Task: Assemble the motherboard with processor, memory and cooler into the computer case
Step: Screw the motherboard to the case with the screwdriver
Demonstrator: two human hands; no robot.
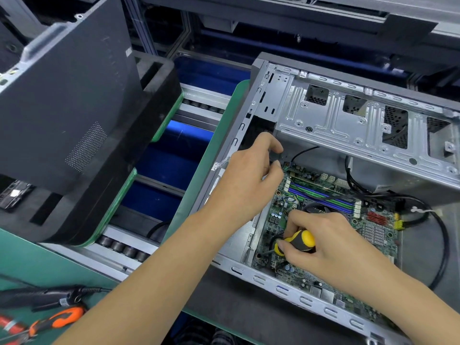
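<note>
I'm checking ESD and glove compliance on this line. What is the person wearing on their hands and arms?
Nothing that shows. The left hand and right hand are bare: no gloves, rings or watch. Both forearms are uncovered as far as the picture's edge, with no sleeve in view and no wrist strap or cable on either wrist.

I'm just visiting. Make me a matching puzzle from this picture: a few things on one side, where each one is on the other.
Things:
1. screwdriver
2. motherboard
3. pliers
4. left hand

Places:
A. on the green bench, bottom left
B. lying inside the case
C. gripped in the right hand
D. at the board's far corner

Pairs: 1-C, 2-B, 3-A, 4-D
</note>
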